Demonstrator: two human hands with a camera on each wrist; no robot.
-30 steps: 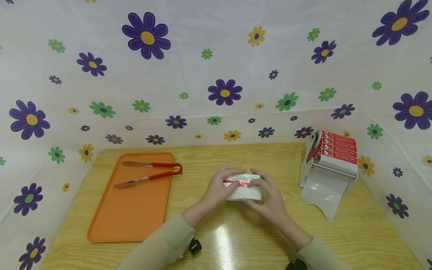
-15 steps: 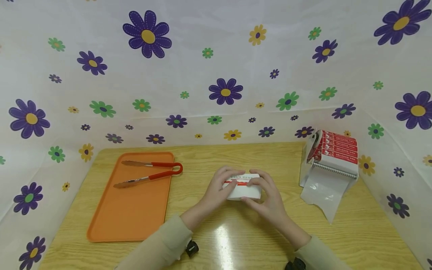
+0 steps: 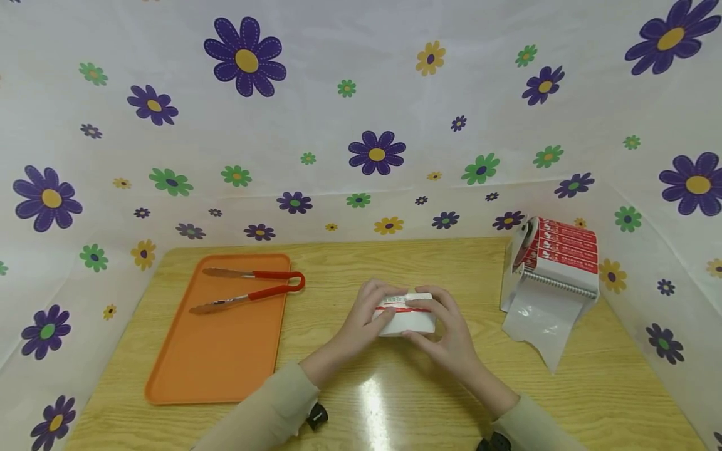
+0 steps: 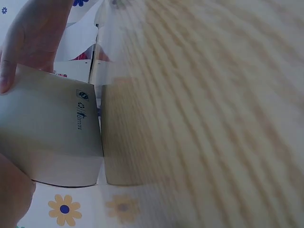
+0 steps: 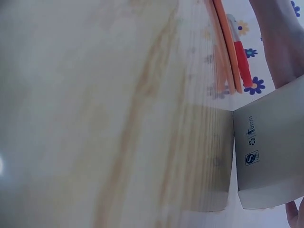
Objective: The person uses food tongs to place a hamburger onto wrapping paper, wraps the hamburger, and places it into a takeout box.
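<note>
A small white paper box (image 3: 410,323) with a red stripe and printed characters on top sits on the wooden table, between both hands. My left hand (image 3: 363,313) grips its left side, thumb on the front part of the top and fingers along the back. From the right, my right hand (image 3: 451,329) holds it with the thumb at the lower front edge and fingers curled over the top. The left wrist view shows a plain side of the box (image 4: 52,128) with small blue print. In the right wrist view, the box (image 5: 270,152) stands beside its reflection on the tabletop.
An orange tray (image 3: 220,363) lies at the left, bearing metal tongs with red handles (image 3: 276,292). At the right stands a dispenser (image 3: 510,288) with a red-and-white printed roll (image 3: 566,250) and a clear strip hanging out. A flowered white sheet (image 3: 316,113) surrounds the table.
The fingers of my right hand have slid a little left across the box's top, covering more of its print. Otherwise both hands keep their place round the box.
</note>
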